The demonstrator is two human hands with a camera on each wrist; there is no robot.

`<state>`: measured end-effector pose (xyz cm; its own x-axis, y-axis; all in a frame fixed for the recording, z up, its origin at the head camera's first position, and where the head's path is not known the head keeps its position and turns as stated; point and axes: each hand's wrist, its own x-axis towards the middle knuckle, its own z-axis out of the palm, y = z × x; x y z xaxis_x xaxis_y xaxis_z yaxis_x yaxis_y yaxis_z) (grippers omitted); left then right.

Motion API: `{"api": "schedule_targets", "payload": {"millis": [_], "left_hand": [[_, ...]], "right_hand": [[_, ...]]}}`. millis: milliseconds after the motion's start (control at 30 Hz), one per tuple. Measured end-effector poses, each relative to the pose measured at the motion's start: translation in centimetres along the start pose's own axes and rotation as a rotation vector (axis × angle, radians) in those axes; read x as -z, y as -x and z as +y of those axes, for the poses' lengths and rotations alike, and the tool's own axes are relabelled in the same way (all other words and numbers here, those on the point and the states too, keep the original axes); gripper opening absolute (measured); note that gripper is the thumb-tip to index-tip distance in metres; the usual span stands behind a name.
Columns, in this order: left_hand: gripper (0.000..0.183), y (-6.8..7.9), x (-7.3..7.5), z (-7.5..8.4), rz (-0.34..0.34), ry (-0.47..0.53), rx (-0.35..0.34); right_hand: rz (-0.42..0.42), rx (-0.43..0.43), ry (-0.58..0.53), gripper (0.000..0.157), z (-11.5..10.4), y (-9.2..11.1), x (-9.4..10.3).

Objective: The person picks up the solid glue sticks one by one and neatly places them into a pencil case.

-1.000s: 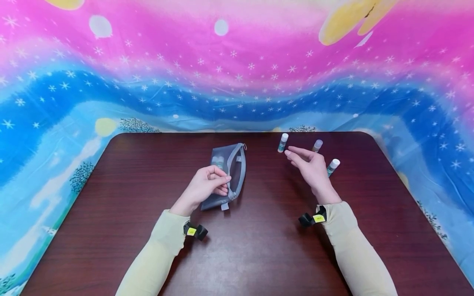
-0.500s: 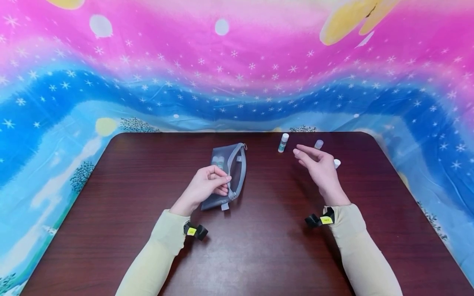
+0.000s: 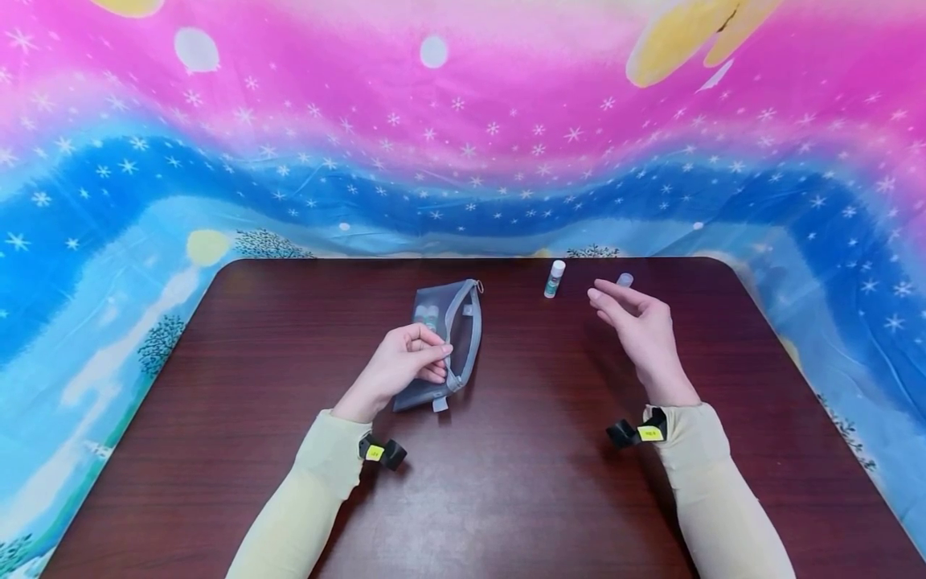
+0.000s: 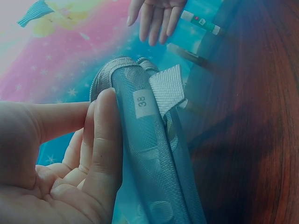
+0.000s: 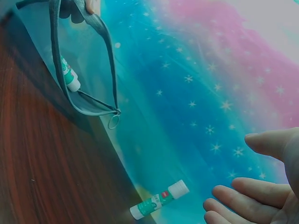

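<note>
Pinching the grey mesh pouch (image 3: 465,331) by its rim with the left hand (image 3: 405,359), presumably to spread its unzipped mouth over the table (image 3: 492,482), while holding nothing in the loosely opened right hand (image 3: 645,334), near an upright glue stick (image 3: 555,279).

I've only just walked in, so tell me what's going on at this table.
A person's left hand pinches the edge of a gray mesh pouch, whose zipped mouth gapes open. Two glue sticks show inside through the mesh. The right hand is open and holds nothing. Three more sticks are outside the pouch: one white-capped, one clear-capped, and another white-capped one, seen beyond them in the left wrist view.
</note>
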<state>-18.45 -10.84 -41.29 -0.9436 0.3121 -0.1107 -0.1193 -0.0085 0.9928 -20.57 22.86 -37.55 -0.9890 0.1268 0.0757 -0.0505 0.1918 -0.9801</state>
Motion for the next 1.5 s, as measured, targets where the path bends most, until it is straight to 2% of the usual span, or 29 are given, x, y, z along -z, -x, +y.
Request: {"api": "schedule_targets", "payload": {"millis": [233,467,667,1000,1333,1500], "left_hand": [[0.012,0.1,-0.1,0.1,0.007,-0.007,0.009],[0.013,0.0,0.0,0.0,0.010,0.001,0.010],[0.015,0.0,0.1,0.0,0.003,-0.004,0.004],[0.018,0.0,0.0,0.1,0.007,-0.017,0.013],[0.016,-0.1,0.0,-0.1,-0.006,-0.017,0.000],[0.017,-0.1,0.0,-0.1,-0.003,-0.014,0.004]], "right_hand": [[0.017,0.011,-0.077,0.049,-0.3,0.0,0.6],[0.060,-0.002,-0.052,0.045,-0.9,0.2,1.3],[0.067,0.043,-0.115,0.044,-1.1,0.2,1.6],[0.088,0.057,-0.156,0.043,-1.1,0.1,2.2],[0.116,0.065,-0.152,0.042,-1.3,0.2,3.1],[0.135,0.060,-0.107,0.043,-1.2,0.3,3.6]]}}
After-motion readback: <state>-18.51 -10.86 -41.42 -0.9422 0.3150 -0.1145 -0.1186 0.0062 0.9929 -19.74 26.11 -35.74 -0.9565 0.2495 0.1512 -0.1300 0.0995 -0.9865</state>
